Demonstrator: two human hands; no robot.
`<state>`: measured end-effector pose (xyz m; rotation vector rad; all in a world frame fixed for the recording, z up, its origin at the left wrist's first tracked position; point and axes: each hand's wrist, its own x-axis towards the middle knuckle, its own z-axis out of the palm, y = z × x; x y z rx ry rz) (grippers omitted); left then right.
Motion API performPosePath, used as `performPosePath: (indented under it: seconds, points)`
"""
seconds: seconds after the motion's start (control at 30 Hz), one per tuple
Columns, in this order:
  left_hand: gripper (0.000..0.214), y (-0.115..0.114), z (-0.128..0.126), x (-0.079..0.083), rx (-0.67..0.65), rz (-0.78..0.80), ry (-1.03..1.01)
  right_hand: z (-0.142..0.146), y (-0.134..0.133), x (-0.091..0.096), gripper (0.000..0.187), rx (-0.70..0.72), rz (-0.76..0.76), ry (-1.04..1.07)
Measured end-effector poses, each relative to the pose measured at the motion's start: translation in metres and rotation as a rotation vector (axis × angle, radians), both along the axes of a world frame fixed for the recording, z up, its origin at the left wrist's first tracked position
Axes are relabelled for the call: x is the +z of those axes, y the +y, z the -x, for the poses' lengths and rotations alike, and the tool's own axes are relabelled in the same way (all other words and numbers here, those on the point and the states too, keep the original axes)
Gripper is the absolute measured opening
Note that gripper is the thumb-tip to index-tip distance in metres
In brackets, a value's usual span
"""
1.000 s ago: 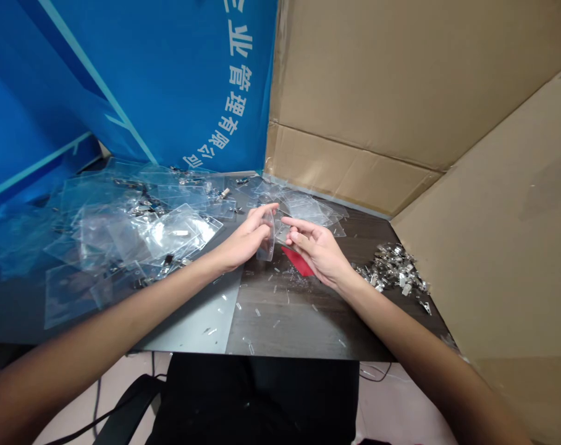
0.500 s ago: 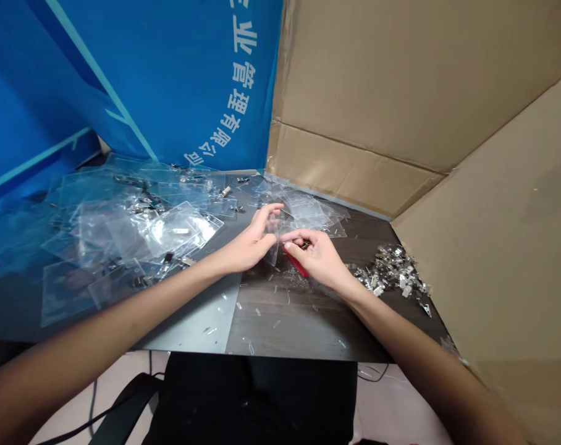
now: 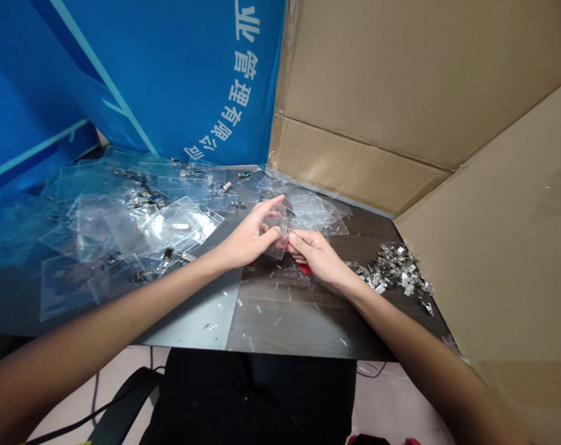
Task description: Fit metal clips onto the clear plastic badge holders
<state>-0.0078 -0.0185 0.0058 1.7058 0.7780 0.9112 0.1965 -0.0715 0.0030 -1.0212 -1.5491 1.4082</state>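
My left hand (image 3: 255, 238) grips a clear plastic badge holder (image 3: 277, 247) at its side, thumb and lower fingers closed, index finger stretched forward. At the holder's right edge, the thumb and fingertips of my right hand (image 3: 315, 253) pinch a small metal clip (image 3: 289, 232), mostly covered by the fingers. A red object (image 3: 303, 267) shows beneath the right hand; its shape is mostly covered, and I cannot tell whether the hand holds it. More clear badge holders (image 3: 311, 210) lie flat just behind the hands.
Many badge holders with clips (image 3: 123, 228) are heaped on the left. A pile of metal clips (image 3: 396, 269) sits at the right. Small clear plastic bits (image 3: 258, 309) are scattered over the dark table (image 3: 303, 334). A blue banner (image 3: 169, 74) and cardboard walls (image 3: 368, 80) stand behind.
The badge holder has turned flatter toward me and shows more of its face. My right fingertips have closed in a pinch at its edge. The view has shifted slightly.
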Motion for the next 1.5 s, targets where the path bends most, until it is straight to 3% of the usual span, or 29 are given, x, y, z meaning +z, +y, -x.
performPosePath:
  seconds: [0.13,0.43,0.8,0.9,1.0,1.07,1.27,1.4,1.5]
  points:
    - [0.082,0.003,0.001,-0.003,-0.017,-0.010,0.028,-0.001,-0.002,0.004,0.060,0.067,0.055,0.002]
    - [0.087,0.005,-0.001,-0.005,-0.056,0.036,0.021,-0.003,-0.003,0.009,0.054,0.021,0.031,0.050]
    - [0.068,0.002,0.002,-0.003,-0.180,0.039,-0.058,-0.003,-0.005,0.010,0.049,0.105,0.044,0.034]
    - [0.063,0.000,0.002,0.002,-0.192,0.083,-0.085,-0.003,-0.004,0.007,0.039,0.101,0.062,0.091]
    - [0.060,0.000,0.003,0.007,-0.170,0.123,-0.109,-0.003,-0.003,0.005,0.017,0.053,0.098,0.166]
    - [0.057,0.000,0.004,0.009,-0.144,0.120,-0.128,-0.002,-0.003,0.006,0.014,0.025,0.105,0.186]
    - [0.053,0.005,0.004,0.007,-0.078,0.040,-0.126,-0.003,-0.003,0.009,0.025,-0.070,-0.049,0.096]
    - [0.054,0.012,0.005,0.002,-0.009,-0.078,-0.104,-0.003,-0.004,0.007,0.037,-0.125,-0.191,0.004]
    - [0.055,0.014,0.004,-0.001,0.051,-0.174,-0.052,-0.003,-0.006,0.002,0.036,-0.169,-0.272,-0.036]
